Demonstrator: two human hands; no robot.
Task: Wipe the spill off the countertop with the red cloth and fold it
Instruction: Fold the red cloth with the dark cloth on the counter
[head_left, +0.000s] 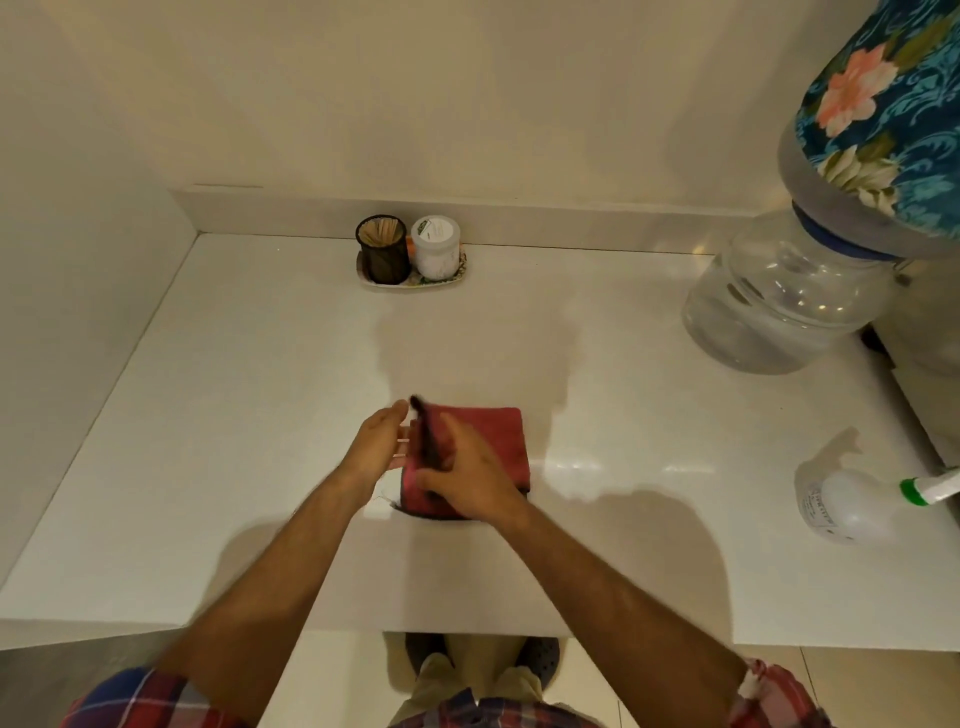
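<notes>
The right hand (467, 480) pinches the raised, blurred left edge of the red cloth (488, 441), which lies folded on the white countertop (234, 415). The left hand (376, 447) is spread flat just beside that edge, gripping nothing. Far right of the hands lies a spray bottle (852, 506); beyond them, a small tray (415, 280) with two containers.

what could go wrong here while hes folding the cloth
1. The flap the right hand is turning over the red cloth is blurred mid-move; it may land crooked and leave an uneven fold.
2. The left hand looks open beside the cloth, hardly pinning it, so the cloth could slide on the glossy countertop.
</notes>
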